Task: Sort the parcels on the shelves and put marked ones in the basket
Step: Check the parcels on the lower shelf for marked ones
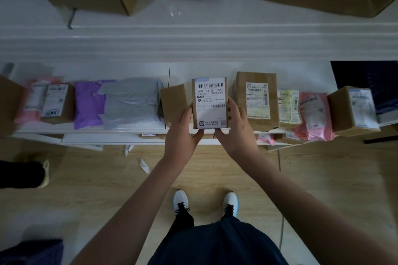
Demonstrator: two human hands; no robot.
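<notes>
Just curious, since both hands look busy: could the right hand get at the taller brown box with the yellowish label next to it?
Probably yes. The brown box stands open-fronted just right of the right hand, nothing between them. But that hand grips the labelled box together with the left hand, so it must let go first.

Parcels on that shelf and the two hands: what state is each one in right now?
Labelled box: upright, label facing the camera, held from both sides.
Left hand: curled round the box's left edge.
Right hand: curled round its right edge.
Purple bag: lying on the shelf.
Grey bag: lying beside it.
Pink bag: overhanging the shelf edge.
</notes>
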